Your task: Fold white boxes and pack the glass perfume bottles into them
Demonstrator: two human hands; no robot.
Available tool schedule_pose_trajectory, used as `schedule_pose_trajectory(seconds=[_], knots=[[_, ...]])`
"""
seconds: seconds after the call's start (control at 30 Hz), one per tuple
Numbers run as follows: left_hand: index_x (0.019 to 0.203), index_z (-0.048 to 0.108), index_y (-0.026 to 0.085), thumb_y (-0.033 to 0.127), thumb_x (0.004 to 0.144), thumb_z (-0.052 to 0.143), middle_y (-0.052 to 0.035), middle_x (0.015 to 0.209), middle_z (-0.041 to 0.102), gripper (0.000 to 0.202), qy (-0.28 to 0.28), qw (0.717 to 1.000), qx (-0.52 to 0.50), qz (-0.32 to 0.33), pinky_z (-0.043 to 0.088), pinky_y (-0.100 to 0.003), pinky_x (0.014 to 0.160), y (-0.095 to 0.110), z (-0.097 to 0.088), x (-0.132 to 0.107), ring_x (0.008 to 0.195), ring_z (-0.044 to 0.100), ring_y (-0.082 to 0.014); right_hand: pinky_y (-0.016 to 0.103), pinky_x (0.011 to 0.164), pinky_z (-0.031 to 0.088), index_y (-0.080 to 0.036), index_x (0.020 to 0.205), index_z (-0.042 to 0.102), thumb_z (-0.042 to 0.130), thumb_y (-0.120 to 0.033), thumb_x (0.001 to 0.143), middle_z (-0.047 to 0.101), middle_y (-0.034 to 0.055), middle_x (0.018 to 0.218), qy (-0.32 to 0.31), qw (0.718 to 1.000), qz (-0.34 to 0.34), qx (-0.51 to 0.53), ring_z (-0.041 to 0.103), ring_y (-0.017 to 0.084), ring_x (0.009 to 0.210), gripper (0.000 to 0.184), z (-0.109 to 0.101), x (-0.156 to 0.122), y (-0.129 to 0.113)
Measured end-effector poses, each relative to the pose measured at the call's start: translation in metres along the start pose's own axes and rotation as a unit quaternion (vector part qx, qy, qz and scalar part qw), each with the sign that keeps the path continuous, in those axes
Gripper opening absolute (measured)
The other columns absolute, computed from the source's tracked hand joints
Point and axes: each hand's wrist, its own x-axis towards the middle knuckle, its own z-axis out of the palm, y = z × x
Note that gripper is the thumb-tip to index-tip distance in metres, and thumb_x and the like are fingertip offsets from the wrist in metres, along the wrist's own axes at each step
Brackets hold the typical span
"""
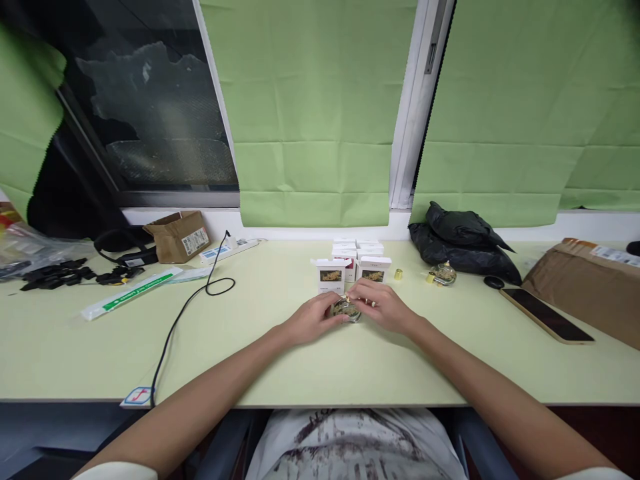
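Fingers (361, 291) of both hands are curled in tight around a small round glass bottle (346, 309), so neither hand is open at all. The left hand (313, 319) cups it from the side and the right hand (383, 305) pinches at its top edge. The bottle sits low on the pale green surface (280, 347), right in front of a cluster of little white boxes (350, 265).

Looks like glass with a gold pattern, so I'd guess it's hard, smooth, a bit slippery and not something you'd want to drop. Probably light. Gripping round the flat sides seems safer than the neck.

Most of the bottle is buried under the fingers, so I can't tell if there's a cap on it. A second similar bottle (442, 274) stands off to the right near a black bag (463, 240), with two small gold caps (399, 274) close by. A phone (546, 315) lies further right. The box labels are too small to read.
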Motion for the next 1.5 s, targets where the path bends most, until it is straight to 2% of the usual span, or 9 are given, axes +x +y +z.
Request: schedule_pose_trajectory(seconds=[0.13, 0.33, 0.53, 0.73, 0.93, 1.13, 1.37, 1.5], knots=[[0.134, 0.066, 0.022, 0.057, 0.101, 0.06, -0.0066, 0.102, 0.069, 0.048, -0.001, 1.0, 0.002, -0.004, 0.048, -0.031, 0.077, 0.0, 0.0, 0.0, 0.088, 0.06, -0.0219, 0.031, 0.074, 0.05, -0.026, 0.105, 0.069, 0.05, -0.023, 0.107, 0.069, 0.0053, 0.098, -0.015, 1.0, 0.007, 0.008, 0.063, 0.02, 0.085, 0.02, -0.002, 0.001, -0.001], [0.134, 0.065, 0.023, 0.054, 0.102, 0.059, -0.0068, 0.104, 0.069, 0.046, -0.003, 1.0, 0.003, 0.001, 0.048, -0.031, 0.077, -0.001, 0.0, 0.0, 0.089, 0.061, -0.022, 0.029, 0.07, 0.05, -0.025, 0.107, 0.069, 0.053, -0.025, 0.107, 0.069, 0.0052, 0.1, -0.008, 0.997, 0.025, 0.072, 0.065, 0.019, 0.089, 0.016, -0.001, -0.001, 0.002], [0.131, 0.066, 0.022, 0.056, 0.102, 0.059, -0.0056, 0.099, 0.068, 0.046, -0.005, 1.0, 0.007, -0.003, 0.047, -0.031, 0.077, 0.0, 0.0, 0.0, 0.087, 0.06, -0.0217, 0.034, 0.082, 0.052, -0.026, 0.109, 0.068, 0.048, -0.025, 0.109, 0.069, 0.0065, 0.101, -0.02, 1.0, -0.009, -0.005, 0.064, 0.021, 0.091, 0.02, -0.003, -0.002, 0.004], [0.131, 0.067, 0.023, 0.058, 0.101, 0.059, -0.0055, 0.098, 0.068, 0.047, -0.001, 1.0, -0.001, -0.004, 0.048, -0.032, 0.076, 0.0, 0.0, 0.0, 0.086, 0.059, -0.0218, 0.034, 0.078, 0.051, -0.026, 0.105, 0.067, 0.048, -0.024, 0.109, 0.066, 0.0058, 0.097, -0.033, 0.999, -0.007, -0.016, 0.061, 0.021, 0.087, 0.019, -0.006, 0.003, 0.001], [0.13, 0.067, 0.022, 0.056, 0.101, 0.059, -0.0066, 0.101, 0.069, 0.045, -0.005, 1.0, -0.002, 0.0, 0.047, -0.031, 0.076, -0.002, 0.001, 0.0, 0.087, 0.06, -0.0219, 0.031, 0.075, 0.052, -0.024, 0.104, 0.065, 0.051, -0.029, 0.108, 0.067, 0.0055, 0.1, -0.024, 0.997, 0.046, 0.062, 0.061, 0.02, 0.09, 0.015, -0.001, 0.002, 0.0], [0.13, 0.067, 0.023, 0.056, 0.101, 0.059, -0.0071, 0.105, 0.07, 0.044, -0.006, 1.0, -0.006, 0.002, 0.049, -0.032, 0.08, 0.0, 0.0, 0.0, 0.09, 0.061, -0.0229, 0.028, 0.069, 0.052, -0.024, 0.113, 0.064, 0.06, -0.04, 0.104, 0.067, 0.0034, 0.099, -0.002, 0.978, 0.127, 0.164, 0.062, 0.017, 0.086, 0.019, 0.006, -0.001, -0.001], [0.127, 0.068, 0.023, 0.054, 0.101, 0.06, -0.0068, 0.103, 0.069, 0.041, -0.007, 1.0, 0.002, 0.001, 0.049, -0.034, 0.082, -0.001, 0.0, 0.0, 0.091, 0.062, -0.0235, 0.025, 0.064, 0.051, -0.024, 0.111, 0.064, 0.069, -0.047, 0.097, 0.06, 0.002, 0.095, 0.024, 0.956, 0.156, 0.248, 0.057, 0.017, 0.085, 0.027, 0.013, -0.002, 0.006], [0.125, 0.068, 0.023, 0.051, 0.102, 0.06, -0.0063, 0.105, 0.069, 0.037, -0.009, 1.0, 0.006, -0.001, 0.048, -0.032, 0.081, -0.001, 0.0, 0.0, 0.091, 0.062, -0.0226, 0.026, 0.063, 0.05, -0.025, 0.113, 0.065, 0.07, -0.046, 0.097, 0.06, 0.0015, 0.097, 0.018, 0.957, 0.168, 0.236, 0.055, 0.015, 0.079, 0.027, 0.014, -0.004, 0.008]])
